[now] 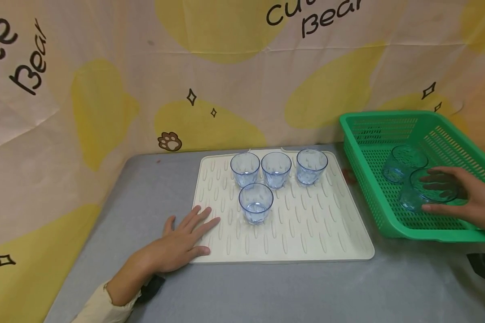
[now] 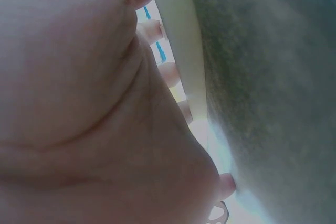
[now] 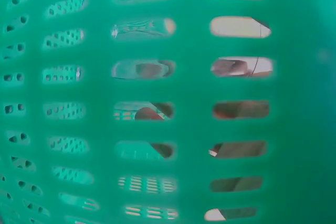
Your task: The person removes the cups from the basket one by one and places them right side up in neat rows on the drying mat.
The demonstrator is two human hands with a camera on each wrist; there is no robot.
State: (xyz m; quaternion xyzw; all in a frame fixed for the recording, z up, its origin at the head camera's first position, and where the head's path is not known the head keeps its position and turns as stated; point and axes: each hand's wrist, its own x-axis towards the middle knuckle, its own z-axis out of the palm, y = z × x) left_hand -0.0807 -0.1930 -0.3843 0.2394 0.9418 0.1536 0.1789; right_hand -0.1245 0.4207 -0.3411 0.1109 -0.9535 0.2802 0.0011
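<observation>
My left hand (image 1: 179, 246) rests with spread fingers on the left edge of a white drying mat (image 1: 307, 242). The left wrist view shows its palm (image 2: 79, 77) close up, beside the mat's pale edge (image 2: 184, 35). Inside a green basket at the right, my right hand (image 1: 465, 197) holds a clear blue-tinted glass (image 1: 413, 195), thumb on the near side and fingers across the far side. Another glass (image 1: 406, 163) stands just behind it. In the right wrist view the basket wall (image 3: 191, 87) hides most of the hand; only bits show through the slots.
On the mat, three glasses stand in a back row: left (image 1: 245, 168), middle (image 1: 276, 169) and right (image 1: 311, 166). One more glass (image 1: 256, 204) stands in front of them. The green basket (image 1: 368, 211) has raised slotted walls. A patterned cloth (image 1: 226, 80) hangs behind the grey table (image 1: 266, 291).
</observation>
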